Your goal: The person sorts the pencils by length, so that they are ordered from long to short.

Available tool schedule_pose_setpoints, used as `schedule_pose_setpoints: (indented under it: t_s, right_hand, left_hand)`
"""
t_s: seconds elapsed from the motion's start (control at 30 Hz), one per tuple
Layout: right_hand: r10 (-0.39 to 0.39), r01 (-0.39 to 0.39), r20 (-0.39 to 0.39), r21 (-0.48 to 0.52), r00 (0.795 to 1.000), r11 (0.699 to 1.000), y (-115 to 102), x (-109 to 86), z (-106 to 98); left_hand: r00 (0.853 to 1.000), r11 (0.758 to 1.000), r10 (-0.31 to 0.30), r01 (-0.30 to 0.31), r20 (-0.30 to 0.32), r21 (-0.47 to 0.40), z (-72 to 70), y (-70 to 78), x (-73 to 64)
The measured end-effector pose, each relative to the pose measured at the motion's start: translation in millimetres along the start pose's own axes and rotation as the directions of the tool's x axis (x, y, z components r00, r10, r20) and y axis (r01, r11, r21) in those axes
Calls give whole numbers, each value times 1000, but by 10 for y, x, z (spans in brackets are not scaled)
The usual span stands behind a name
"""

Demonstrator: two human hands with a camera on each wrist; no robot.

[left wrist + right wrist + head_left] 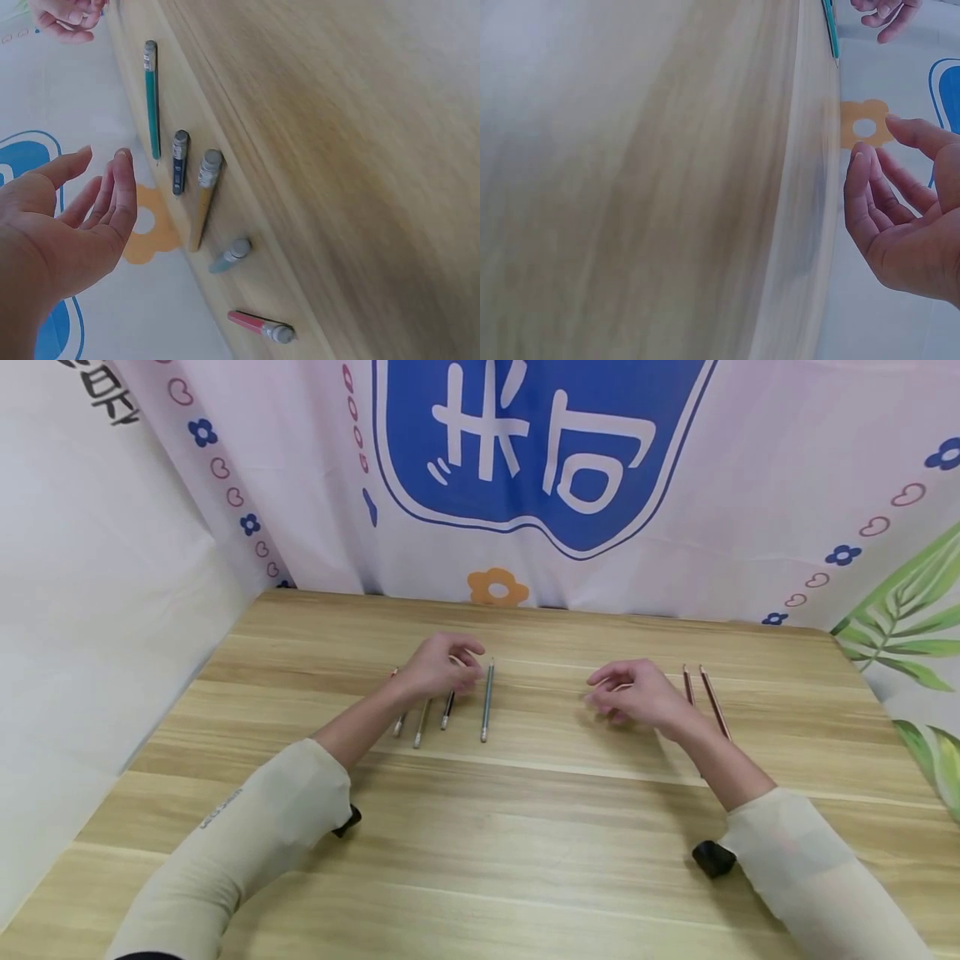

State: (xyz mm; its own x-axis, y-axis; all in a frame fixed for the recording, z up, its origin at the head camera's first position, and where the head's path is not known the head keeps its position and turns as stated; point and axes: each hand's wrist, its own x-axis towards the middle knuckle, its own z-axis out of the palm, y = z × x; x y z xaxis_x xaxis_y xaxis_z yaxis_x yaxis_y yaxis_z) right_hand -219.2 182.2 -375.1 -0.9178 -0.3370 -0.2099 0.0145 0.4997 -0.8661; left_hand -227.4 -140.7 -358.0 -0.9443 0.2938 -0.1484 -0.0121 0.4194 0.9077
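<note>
My left hand (444, 667) hovers over several eraser-tipped pencils with its fingers loosely bent and nothing in them. Just right of it lies a teal pencil (487, 702). Partly hidden beneath the hand are a black pencil (447, 712) and a yellow-brown pencil (422, 724). The left wrist view also reveals a pale blue pencil (227, 257) and a red pencil (251, 321). My right hand (633, 693) is held above the table, fingers gently curved and thumb apart, holding nothing. Beside its wrist lie two dark red pencils, one (715, 700) farther right, the other (687, 683) partly covered.
The pencils lie on a wood-grain table (480, 860). Behind its far edge hangs a white curtain (322, 527) with a blue emblem and an orange flower (498, 600). A black device (714, 859) sits under the right sleeve.
</note>
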Motion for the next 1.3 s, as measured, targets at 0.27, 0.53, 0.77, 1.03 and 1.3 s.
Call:
schedule_pose_setpoints:
  t_s: [0.27, 0.53, 0.77, 1.03, 1.3]
  right_hand:
    - [-6, 6, 4, 11, 1000, 1000, -27, 49, 70]
    - [-8, 8, 19, 2, 1000, 1000, -91, 64, 127]
    - [-18, 18, 26, 6, 999, 1000, -122, 68, 155]
    - [-32, 32, 35, -4, 999, 999, -140, 63, 155]
    - [-32, 32, 27, 0, 999, 999, -145, 73, 160]
  left_hand:
    - [999, 998, -38, 40, -39, 43, -78, -43, -19]
    - [994, 995, -78, 82, -77, 50, -192, -82, -69]
    - [992, 989, -72, 84, -102, 122, -273, -144, -101]
    - [990, 978, -70, 93, -126, 186, -339, -185, -120]
    - [988, 963, -99, 124, -115, 239, -323, -198, -97]
